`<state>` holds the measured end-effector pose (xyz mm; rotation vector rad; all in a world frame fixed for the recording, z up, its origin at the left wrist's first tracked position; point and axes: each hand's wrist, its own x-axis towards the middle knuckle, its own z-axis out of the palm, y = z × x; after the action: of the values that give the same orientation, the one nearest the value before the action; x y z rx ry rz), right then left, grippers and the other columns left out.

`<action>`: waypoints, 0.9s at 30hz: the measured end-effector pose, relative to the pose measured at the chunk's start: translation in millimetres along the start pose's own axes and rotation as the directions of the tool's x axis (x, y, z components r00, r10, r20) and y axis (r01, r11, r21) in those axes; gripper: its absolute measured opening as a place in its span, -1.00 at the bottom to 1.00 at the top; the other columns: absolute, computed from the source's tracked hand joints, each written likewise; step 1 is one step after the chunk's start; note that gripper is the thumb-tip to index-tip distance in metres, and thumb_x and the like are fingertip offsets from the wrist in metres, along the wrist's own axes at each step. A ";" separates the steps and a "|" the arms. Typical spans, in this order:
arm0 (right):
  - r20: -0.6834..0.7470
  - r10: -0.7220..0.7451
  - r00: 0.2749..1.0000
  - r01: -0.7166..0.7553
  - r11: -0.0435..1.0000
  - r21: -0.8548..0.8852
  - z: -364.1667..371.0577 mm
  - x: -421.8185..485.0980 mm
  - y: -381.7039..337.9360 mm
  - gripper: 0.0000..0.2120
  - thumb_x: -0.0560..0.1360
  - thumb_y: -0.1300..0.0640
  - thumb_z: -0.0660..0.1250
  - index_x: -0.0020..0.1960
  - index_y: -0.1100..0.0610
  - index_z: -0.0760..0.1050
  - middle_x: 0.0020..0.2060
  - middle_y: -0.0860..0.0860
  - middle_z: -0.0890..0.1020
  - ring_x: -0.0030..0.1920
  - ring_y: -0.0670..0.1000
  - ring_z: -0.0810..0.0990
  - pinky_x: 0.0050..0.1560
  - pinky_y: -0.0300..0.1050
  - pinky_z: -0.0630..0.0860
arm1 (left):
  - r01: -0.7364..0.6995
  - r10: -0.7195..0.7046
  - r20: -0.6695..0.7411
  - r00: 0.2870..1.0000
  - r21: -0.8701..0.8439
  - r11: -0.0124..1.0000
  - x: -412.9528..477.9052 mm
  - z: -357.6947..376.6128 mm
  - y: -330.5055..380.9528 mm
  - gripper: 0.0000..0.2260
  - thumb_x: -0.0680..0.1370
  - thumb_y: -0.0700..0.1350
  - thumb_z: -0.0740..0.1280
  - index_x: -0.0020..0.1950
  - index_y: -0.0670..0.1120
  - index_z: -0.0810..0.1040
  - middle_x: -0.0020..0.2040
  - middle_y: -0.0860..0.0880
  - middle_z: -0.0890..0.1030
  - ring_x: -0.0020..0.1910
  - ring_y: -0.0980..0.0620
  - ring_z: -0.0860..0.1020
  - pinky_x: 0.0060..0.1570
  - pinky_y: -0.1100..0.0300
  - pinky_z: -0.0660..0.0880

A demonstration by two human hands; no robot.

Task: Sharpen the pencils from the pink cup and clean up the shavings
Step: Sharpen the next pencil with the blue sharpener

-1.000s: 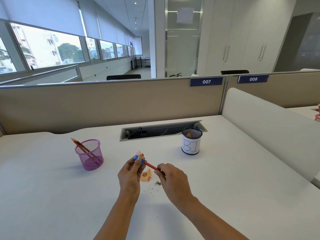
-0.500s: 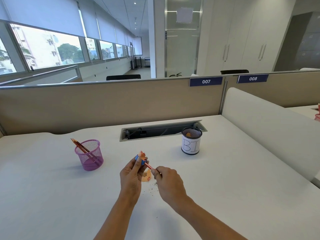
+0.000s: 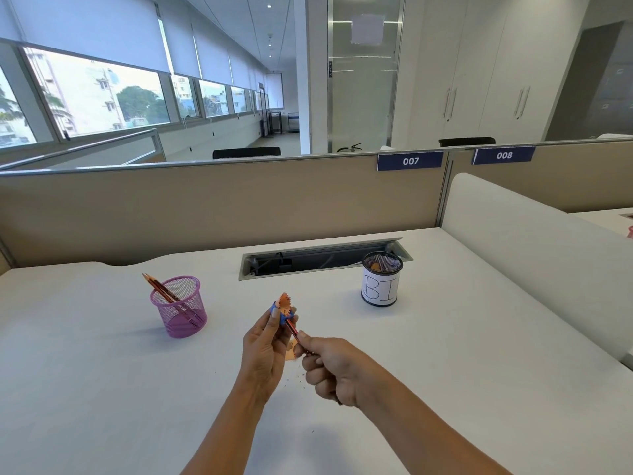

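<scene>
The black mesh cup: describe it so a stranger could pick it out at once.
Start at the long cable slot set into the white desk near the beige partition. At the slot's right end stands the black mesh cup. Unlike the pink cup of pencils farther left, it is wrapped in white paper hand-lettered "BI".

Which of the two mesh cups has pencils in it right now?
The pink cup, on the left of the desk, holds the pencils. The black cup with the white paper label, on the right, shows only something orange inside.
</scene>
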<state>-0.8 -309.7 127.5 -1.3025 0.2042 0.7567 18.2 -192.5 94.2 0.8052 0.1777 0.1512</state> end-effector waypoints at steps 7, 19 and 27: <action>0.169 0.105 0.980 -0.135 0.975 0.174 -2.5 5.1 1.0 -0.64 0.61 -0.04 0.12 -0.30 0.13 0.31 -0.67 -0.09 0.20 -0.71 -0.17 0.14 -0.76 -0.40 0.07 | 0.020 -0.021 -0.016 1.000 -0.039 0.999 -1.4 -1.9 -2.9 -0.80 0.58 -0.23 0.13 -0.04 -0.20 0.54 -0.34 -0.07 0.68 -0.36 0.08 0.65 -0.37 0.31 0.57; -0.019 -0.701 0.713 0.287 0.316 -0.904 -15.9 16.3 13.4 -0.83 0.55 0.05 0.26 0.00 0.10 0.58 -0.24 0.01 0.56 -0.20 0.03 0.56 -0.23 -0.20 0.39 | -0.102 0.131 -0.194 0.972 0.149 0.983 7.2 -10.9 0.4 -0.87 0.48 -0.29 0.30 0.02 -0.23 0.53 -0.30 -0.03 0.68 -0.34 0.10 0.65 -0.28 0.33 0.59; 0.210 -0.855 0.473 0.098 -0.186 -0.978 -18.0 30.4 28.0 -0.85 0.32 0.03 0.51 -0.29 0.01 0.54 -0.55 -0.09 0.44 -0.56 -0.11 0.14 -0.44 -0.43 -0.25 | -0.159 0.229 -0.230 0.946 0.288 0.944 -0.2 -2.6 -7.6 -0.77 0.48 -0.21 0.32 0.13 -0.22 0.54 -0.16 -0.04 0.63 -0.22 0.07 0.63 0.03 0.13 0.54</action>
<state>9.8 -312.6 83.8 -2.7095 -0.5878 -0.6458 17.9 -195.9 87.0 1.0714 0.3727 0.4302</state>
